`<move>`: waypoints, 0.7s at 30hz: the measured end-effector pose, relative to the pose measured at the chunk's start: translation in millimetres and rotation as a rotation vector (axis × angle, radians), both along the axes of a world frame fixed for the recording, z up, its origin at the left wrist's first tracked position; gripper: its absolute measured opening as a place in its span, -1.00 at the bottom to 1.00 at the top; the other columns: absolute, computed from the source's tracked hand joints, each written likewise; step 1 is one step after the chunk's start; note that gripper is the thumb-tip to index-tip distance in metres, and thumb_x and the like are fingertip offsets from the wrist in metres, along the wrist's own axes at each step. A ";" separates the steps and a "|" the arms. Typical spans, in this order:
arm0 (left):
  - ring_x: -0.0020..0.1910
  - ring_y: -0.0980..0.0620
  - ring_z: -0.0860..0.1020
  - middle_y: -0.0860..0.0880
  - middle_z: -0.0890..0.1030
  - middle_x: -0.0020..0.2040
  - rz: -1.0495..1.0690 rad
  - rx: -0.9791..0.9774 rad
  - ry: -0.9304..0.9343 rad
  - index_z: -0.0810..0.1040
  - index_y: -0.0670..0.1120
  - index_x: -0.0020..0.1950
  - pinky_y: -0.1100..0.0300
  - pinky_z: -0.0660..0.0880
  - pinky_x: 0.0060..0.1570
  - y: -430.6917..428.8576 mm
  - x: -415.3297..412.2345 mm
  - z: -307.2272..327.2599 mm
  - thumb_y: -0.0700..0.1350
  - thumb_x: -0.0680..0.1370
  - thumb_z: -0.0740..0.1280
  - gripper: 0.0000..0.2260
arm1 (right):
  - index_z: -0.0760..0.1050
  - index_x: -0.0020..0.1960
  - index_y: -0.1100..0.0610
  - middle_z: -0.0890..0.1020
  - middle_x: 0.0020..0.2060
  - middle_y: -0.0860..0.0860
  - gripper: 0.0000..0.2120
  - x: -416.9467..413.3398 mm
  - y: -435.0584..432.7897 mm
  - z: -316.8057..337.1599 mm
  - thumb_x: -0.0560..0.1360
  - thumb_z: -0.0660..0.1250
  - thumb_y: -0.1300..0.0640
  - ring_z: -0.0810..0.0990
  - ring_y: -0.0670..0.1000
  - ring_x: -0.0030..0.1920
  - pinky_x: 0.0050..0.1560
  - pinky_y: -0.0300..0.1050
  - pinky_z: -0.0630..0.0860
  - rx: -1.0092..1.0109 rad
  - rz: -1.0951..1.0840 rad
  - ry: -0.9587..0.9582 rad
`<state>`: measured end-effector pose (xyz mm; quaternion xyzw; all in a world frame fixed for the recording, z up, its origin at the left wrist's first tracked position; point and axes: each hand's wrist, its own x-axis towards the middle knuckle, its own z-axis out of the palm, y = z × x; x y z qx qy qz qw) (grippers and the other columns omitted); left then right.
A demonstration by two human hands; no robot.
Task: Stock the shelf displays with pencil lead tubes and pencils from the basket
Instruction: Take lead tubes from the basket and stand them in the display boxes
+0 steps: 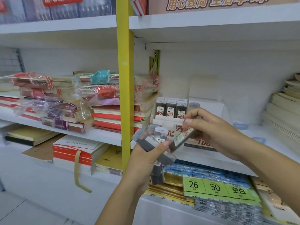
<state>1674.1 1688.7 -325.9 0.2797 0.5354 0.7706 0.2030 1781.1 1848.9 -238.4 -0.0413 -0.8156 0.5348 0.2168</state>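
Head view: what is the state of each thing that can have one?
left hand, grips the tube bundle
right hand, pinches the single tube
single tube, tilted, outside the display box
display box, open at top
stocked tubes, upright in the box

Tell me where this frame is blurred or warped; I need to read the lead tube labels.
Head view: tubes standing in the display box read 0.5 clearly; the tube in the right hand and the bundle in the left hand are motion-smeared; the wide lens warps the upper shelf.
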 end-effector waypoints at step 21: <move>-0.06 0.14 0.71 0.10 0.74 -0.01 0.002 -0.003 0.022 0.64 0.21 0.08 0.18 0.60 -0.17 8.7 -5.4 -1.5 0.14 0.28 0.56 -0.61 | 0.49 -0.02 -0.12 0.72 -0.26 -0.11 -0.76 14.0 42.9 41.9 0.42 0.47 0.12 0.66 -0.07 -0.34 -0.26 -0.19 0.57 0.207 -0.493 0.356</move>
